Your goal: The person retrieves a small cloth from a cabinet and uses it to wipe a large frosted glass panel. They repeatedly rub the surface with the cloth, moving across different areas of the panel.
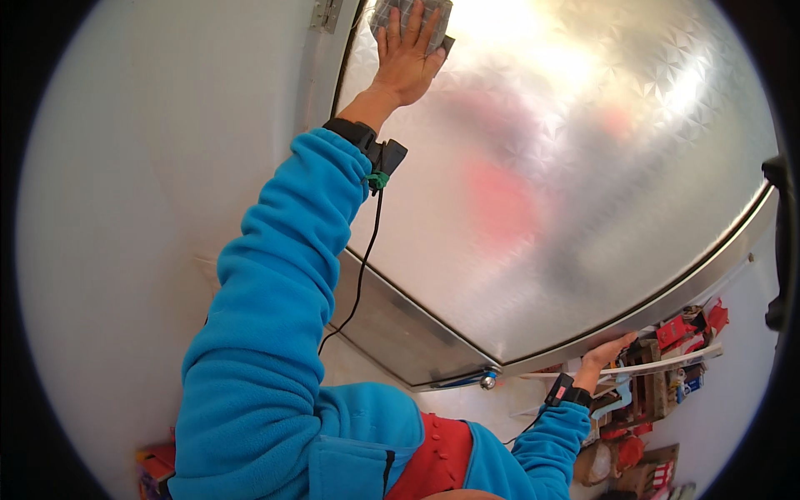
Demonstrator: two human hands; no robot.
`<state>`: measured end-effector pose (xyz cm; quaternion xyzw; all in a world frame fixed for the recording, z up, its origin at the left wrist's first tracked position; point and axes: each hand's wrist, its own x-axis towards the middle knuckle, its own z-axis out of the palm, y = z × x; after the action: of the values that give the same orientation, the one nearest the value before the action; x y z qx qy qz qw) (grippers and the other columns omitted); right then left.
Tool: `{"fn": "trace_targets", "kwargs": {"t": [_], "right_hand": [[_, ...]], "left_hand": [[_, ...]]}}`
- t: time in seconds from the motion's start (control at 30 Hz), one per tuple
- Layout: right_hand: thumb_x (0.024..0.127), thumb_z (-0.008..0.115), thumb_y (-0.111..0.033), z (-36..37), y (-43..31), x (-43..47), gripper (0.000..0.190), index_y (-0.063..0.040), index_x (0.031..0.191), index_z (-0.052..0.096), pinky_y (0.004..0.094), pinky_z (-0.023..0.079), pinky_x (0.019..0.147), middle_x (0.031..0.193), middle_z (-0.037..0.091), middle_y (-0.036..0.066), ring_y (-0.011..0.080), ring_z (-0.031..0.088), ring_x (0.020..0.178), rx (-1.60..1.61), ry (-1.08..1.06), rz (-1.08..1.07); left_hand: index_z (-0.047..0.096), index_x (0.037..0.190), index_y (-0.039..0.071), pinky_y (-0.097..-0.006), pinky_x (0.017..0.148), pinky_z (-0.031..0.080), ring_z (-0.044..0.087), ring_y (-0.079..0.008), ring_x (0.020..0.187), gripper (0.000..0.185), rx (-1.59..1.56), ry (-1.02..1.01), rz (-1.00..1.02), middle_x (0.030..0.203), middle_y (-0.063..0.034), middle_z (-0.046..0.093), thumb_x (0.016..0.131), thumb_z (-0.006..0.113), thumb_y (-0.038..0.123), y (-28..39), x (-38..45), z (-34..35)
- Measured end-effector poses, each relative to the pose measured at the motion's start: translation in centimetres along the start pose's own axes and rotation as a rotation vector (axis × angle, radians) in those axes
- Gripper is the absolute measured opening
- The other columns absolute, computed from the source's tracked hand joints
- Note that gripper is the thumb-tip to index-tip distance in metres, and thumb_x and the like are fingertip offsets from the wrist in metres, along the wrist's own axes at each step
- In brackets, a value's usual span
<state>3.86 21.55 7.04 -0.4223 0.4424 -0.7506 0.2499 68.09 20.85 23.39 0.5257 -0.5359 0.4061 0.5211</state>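
Observation:
My left hand lies flat, fingers spread, on a folded grey checked cloth, pressing it against the patterned frosted glass pane of a metal-framed door near its hinged edge. A dark bit shows beside my thumb. At the lower right, my right hand is at the door's metal frame edge, its fingers partly hidden, with no held thing visible. Below the pane's corner a round metal knob sticks out. Blurred red and dark shapes show in the glass.
A metal hinge joins the frame beside a white wall. Shelves with red packets, boxes and other goods stand at the lower right. A thin black cable hangs from my left wrist. A red box is at the lower left.

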Motion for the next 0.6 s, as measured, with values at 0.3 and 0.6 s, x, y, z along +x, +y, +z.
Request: {"fn": "trace_targets", "kwargs": {"t": [0.3,0.6], "right_hand": [[0.095,0.025,-0.072,-0.5,1.9,0.9,0.088,-0.006,0.152,0.024,0.0365,0.018,0.118,0.157,0.026,0.011,0.0282,0.028,0.141,0.061,-0.069,-0.079],[0.098,0.03,-0.067,-0.2,1.6,1.2,0.084,-0.003,0.153,0.023,0.0347,0.021,0.117,0.157,0.028,0.01,0.0269,0.031,0.139,0.128,-0.033,-0.068]], "left_hand": [[0.006,0.157,0.012,-0.0514,0.118,-0.003,-0.007,-0.0353,0.149,0.072,-0.068,0.015,-0.119,0.164,-0.0074,-0.002,0.099,0.033,0.046,-5.9,-2.1,1.9],[0.012,0.156,0.012,-0.062,0.113,-0.005,-0.01,-0.0455,0.146,0.07,-0.115,0.015,-0.132,0.163,-0.0105,-0.008,0.1,0.032,0.05,-0.7,-1.6,1.9]]}}
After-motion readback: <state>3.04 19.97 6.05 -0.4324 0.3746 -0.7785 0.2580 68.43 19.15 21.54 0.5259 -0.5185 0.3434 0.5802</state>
